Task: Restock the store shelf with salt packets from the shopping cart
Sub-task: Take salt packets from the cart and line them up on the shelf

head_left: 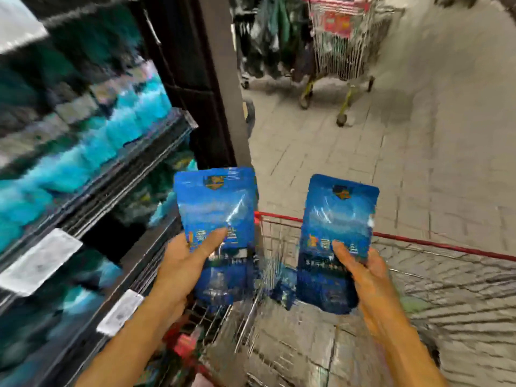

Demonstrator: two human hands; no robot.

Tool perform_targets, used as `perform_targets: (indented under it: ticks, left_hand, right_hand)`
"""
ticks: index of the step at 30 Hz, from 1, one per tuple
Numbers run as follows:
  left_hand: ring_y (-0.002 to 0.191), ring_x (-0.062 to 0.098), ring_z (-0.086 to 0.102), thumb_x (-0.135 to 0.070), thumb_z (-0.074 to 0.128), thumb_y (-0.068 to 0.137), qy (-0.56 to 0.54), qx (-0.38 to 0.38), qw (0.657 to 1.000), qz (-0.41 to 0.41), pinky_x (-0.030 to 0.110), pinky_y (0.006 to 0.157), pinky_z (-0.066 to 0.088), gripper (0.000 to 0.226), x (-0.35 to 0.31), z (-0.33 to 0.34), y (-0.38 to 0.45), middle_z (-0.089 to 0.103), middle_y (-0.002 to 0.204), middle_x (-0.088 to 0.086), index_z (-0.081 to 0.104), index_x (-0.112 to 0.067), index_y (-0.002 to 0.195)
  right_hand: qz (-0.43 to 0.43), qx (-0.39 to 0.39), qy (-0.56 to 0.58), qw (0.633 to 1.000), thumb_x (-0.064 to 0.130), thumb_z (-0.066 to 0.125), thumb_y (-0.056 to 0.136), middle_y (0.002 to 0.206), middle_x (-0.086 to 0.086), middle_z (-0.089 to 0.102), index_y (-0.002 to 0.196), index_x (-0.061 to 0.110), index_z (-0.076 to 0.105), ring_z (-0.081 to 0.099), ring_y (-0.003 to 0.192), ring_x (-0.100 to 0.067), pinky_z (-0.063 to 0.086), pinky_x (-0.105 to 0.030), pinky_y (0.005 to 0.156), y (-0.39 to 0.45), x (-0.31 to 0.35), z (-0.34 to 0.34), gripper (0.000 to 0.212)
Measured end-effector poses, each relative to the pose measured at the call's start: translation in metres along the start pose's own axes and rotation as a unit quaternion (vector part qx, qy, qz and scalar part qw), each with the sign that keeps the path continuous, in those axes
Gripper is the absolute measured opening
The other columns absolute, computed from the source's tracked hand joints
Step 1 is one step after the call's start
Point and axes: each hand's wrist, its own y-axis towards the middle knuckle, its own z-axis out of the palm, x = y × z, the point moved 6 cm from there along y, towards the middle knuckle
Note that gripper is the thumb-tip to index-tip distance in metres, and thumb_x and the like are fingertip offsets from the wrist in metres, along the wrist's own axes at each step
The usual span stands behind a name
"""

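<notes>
Taking the shopping cart point(321, 325) as the landmark: just above its near-left corner, the left hand point(183, 263) holds one blue salt packet point(216, 233) upright, thumb across the front, the other fingers hidden behind it. Above the cart's basket, toward its right side, the right hand point(363, 270) grips a second salt packet point(335, 241) the same way, thumb pressed on the printed face. Both packets are clear of the cart and neither has reached the shelf point(92, 174), so this pair sits midway through its trip. Down in the basket between the two packets a patch of blue point(282, 289) looks like more stock, though blur makes it hard to tell.

Left of the cart, the shelf tiers already carry rows of teal and blue packets, blurred; a darker gap on the lower tier nearest the left hand may offer room. The shelf's front rail and price tags point(39, 261) are edges to clear. Beyond the cart lies tiled floor point(418, 152), with a second trolley point(343, 51) well away.
</notes>
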Motion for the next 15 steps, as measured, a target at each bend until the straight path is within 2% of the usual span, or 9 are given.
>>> perform_targets:
  ticks: [2, 5, 10, 15]
  left_hand:
    - [0.095, 0.02, 0.073, -0.048, 0.082, 0.069, 0.012, -0.045, 0.998, 0.039, 0.036, 0.078, 0.059, 0.046, -0.026, -0.034, -0.016, 0.077, 0.103, -0.001, 0.075, -0.022, 0.106]
    - [0.094, 0.018, 0.074, -0.052, 0.078, 0.073, 0.001, -0.093, 0.993, 0.079, 0.029, 0.072, 0.06, 0.041, -0.056, -0.08, -0.044, 0.076, 0.103, -0.002, 0.074, -0.028, 0.107]
    - [0.092, 0.017, 0.074, -0.047, 0.081, 0.069, -0.019, -0.185, 0.973, 0.138, 0.034, 0.074, 0.059, 0.037, -0.104, -0.154, -0.111, 0.076, 0.103, -0.002, 0.075, -0.03, 0.101]
    - [0.085, 0.009, 0.074, -0.05, 0.078, 0.062, -0.024, -0.266, 0.941, 0.21, 0.017, 0.063, 0.054, 0.035, -0.148, -0.224, -0.189, 0.077, 0.095, -0.007, 0.076, -0.034, 0.093]
  right_hand:
    - [-0.021, 0.081, -0.007, 0.996, 0.031, 0.074, 0.076, 0.108, -0.009, 0.076, 0.112, 0.018, 0.071, 0.074, 0.097, -0.026, 0.062, -0.035, 0.072, -0.007, 0.02, 0.04, 0.039]
    - [-0.047, 0.175, -0.017, 0.983, 0.033, 0.076, 0.071, 0.106, -0.009, 0.076, 0.104, 0.025, 0.075, 0.074, 0.095, -0.026, 0.061, -0.034, 0.072, -0.024, 0.04, 0.094, 0.034]
    - [-0.069, 0.278, -0.027, 0.958, 0.028, 0.077, 0.069, 0.107, -0.013, 0.075, 0.109, 0.013, 0.072, 0.073, 0.098, -0.033, 0.06, -0.047, 0.082, -0.061, 0.047, 0.186, 0.043]
    - [-0.082, 0.357, -0.008, 0.93, 0.028, 0.08, 0.062, 0.108, -0.014, 0.075, 0.106, 0.015, 0.073, 0.072, 0.099, -0.033, 0.059, -0.048, 0.083, -0.11, 0.053, 0.278, 0.047]
